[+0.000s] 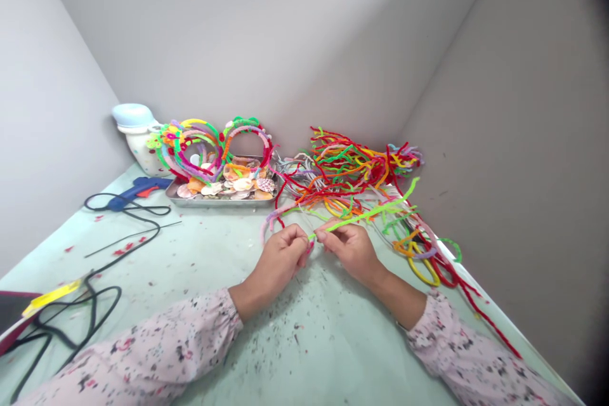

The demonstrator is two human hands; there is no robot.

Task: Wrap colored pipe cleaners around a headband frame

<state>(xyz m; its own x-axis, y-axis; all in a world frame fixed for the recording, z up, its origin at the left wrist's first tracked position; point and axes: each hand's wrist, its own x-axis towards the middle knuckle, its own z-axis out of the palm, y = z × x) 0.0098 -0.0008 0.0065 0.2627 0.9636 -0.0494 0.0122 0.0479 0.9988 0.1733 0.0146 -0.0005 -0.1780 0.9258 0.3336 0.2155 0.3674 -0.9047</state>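
Just in front of the heap of pipe cleaners (347, 168), the left hand (278, 257) and right hand (349, 250) pinch, closed, the end of a lime-green pipe cleaner (368, 214) (light and bendy, its fuzz likely grips well, so it seems best held close to the working end).

two hands are seen: one left hand (278, 260) and one right hand (349, 250). one lime-green pipe cleaner (366, 216) is held between them. one blue glue gun (137, 193), one metal tray (219, 202) and one white spotted pot (137, 146) are shown. the heaped pipe cleaners (347, 171) and seashells (242, 185) are too many to be counted.
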